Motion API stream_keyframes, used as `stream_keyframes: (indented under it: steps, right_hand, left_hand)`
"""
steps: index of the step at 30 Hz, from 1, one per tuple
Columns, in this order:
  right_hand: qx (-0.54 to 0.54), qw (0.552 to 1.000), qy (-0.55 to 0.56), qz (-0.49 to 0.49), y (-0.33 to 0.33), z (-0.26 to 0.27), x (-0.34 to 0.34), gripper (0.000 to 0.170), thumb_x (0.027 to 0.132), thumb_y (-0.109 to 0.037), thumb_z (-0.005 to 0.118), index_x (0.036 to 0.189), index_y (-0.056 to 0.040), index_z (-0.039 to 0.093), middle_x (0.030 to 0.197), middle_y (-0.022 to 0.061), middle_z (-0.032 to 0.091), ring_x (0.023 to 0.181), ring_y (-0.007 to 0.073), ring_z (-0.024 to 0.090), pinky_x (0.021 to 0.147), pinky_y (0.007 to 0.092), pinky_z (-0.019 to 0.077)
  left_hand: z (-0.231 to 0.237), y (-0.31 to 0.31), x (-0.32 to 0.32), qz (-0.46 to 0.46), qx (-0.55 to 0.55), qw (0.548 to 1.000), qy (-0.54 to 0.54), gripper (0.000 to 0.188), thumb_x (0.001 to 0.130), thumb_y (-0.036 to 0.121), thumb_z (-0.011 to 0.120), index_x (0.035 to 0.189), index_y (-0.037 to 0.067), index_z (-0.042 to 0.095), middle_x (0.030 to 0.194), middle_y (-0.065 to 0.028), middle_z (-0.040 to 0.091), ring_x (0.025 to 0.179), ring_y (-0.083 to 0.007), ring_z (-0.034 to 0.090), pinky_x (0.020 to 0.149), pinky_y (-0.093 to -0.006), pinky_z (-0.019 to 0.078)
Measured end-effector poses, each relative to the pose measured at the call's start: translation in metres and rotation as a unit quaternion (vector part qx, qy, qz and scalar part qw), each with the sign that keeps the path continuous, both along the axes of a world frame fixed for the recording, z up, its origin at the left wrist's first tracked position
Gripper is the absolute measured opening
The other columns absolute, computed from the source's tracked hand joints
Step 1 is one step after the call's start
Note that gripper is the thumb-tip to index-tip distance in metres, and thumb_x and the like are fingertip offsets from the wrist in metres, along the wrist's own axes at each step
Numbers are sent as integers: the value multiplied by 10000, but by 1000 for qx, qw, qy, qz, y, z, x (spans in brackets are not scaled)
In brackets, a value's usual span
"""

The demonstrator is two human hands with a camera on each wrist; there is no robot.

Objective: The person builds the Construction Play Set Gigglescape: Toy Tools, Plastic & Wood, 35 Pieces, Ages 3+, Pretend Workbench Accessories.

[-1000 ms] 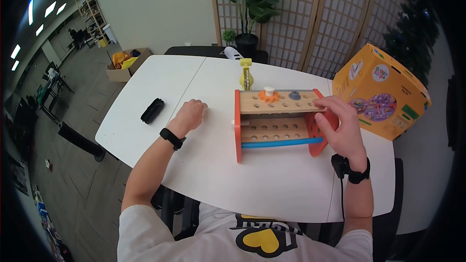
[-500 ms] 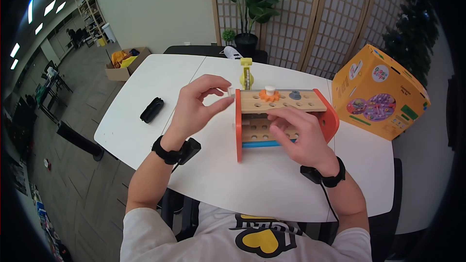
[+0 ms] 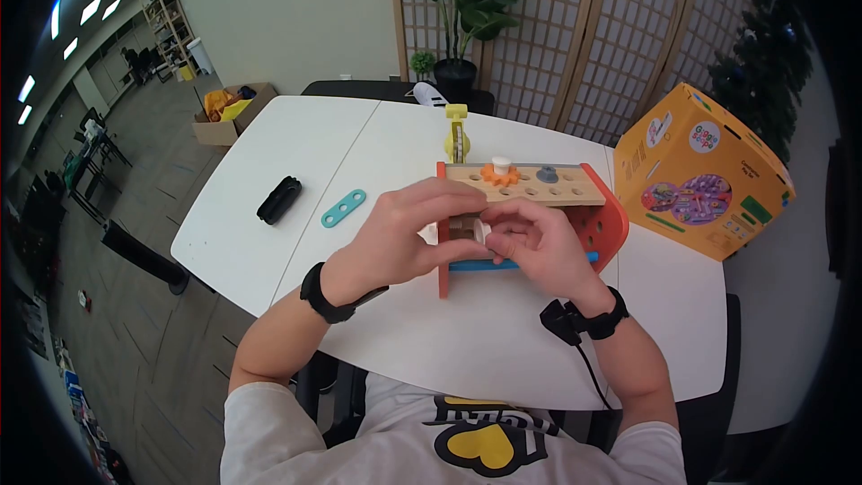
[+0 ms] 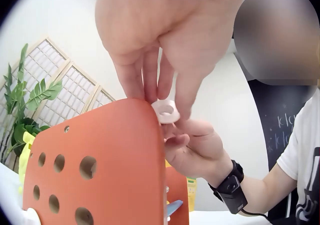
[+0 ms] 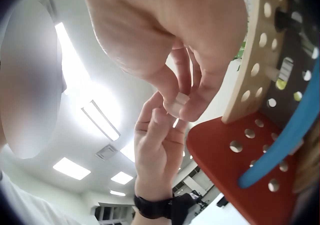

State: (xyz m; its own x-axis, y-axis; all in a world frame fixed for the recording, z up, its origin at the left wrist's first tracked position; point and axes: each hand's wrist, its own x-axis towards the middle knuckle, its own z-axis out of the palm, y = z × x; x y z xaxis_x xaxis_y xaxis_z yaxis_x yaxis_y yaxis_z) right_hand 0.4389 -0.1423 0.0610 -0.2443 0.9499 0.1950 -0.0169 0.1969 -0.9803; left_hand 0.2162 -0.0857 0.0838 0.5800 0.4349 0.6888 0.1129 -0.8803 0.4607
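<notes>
Both hands meet at the front left of a toy workbench (image 3: pixel 588 187) with red end panels, holed wooden shelves and a blue bar (image 3: pixel 485 265). A small white nut (image 4: pixel 166 111) with a round hole is between them. My left hand (image 3: pixel 386 233) pinches it between thumb and fingers, close by the left red panel (image 4: pixel 95 160). From the other side my right hand (image 3: pixel 543 247) pinches the same nut with thumb and fingertips. On the top shelf sit an orange gear (image 3: pixel 500 176) with a white bolt head (image 3: pixel 501 163) and a grey piece (image 3: pixel 547 175).
A teal holed strip (image 3: pixel 343 208) and a black case (image 3: pixel 279 200) lie on the left of the white table (image 3: pixel 242 189). Behind the workbench stands a yellow toy piece (image 3: pixel 456 136). A large yellow-orange box (image 3: pixel 709 171) is at the back right.
My left hand rose from the left tabletop with the small white piece, then moved right to the bench front, uncovering the teal strip. My right hand moved left from the right panel to meet it.
</notes>
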Motion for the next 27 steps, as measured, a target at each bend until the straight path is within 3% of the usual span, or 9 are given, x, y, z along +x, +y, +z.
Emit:
stream_keyframes:
  steps: [3,4,7,10,12,15,27]
  right_hand:
    - [181,940,-285,-35,-1,-13,5,195,944,-60,702,1106,37,650,1054,129,691,879,207,730,768,313,578]
    - [185,936,-296,-41,-2,-16,3,176,928,-54,691,1077,34,660,1023,173,682,836,268,726,769,355,571]
    - [196,916,-346,-48,10,-37,6,200,920,-42,704,1096,39,657,1010,167,708,853,272,736,764,354,580]
    - [136,917,-371,-64,23,-37,1,132,926,-10,631,1041,53,644,1000,220,684,853,377,693,772,439,550]
    - [96,917,-379,-76,30,-37,-6,140,906,-4,648,1028,64,640,920,206,689,858,358,703,771,413,550]
    - [100,914,-388,-63,44,-43,-10,124,882,14,646,994,67,636,867,200,686,847,348,692,754,404,540]
    - [59,907,-415,-47,75,-72,-13,73,855,6,652,906,36,609,870,182,646,834,320,650,758,404,527]
  left_hand:
    - [-8,17,-13,62,-12,998,-25,236,877,112,787,1082,5,733,1076,-129,748,968,-245,731,857,-322,578]
    - [-11,21,-16,92,-57,994,-29,191,943,104,711,1091,-16,724,1051,-143,751,951,-222,728,877,-315,569]
    - [-34,41,-23,167,-195,966,-1,190,966,107,685,1100,-22,725,1015,-138,756,921,-204,725,874,-315,572]
    - [-62,55,-26,180,-252,942,126,211,966,89,662,1128,-32,722,994,-150,760,889,-218,734,869,-321,585]
    - [-76,58,-26,174,-263,929,193,235,948,68,668,1158,-25,717,1019,-161,764,889,-242,741,864,-333,593]
    - [-112,73,-26,142,-289,928,186,259,896,97,728,1130,-13,733,957,-161,768,885,-244,740,822,-345,587]
    - [-105,73,-21,111,-344,906,219,256,993,139,616,1126,-54,719,903,-125,767,821,-203,724,802,-326,564]
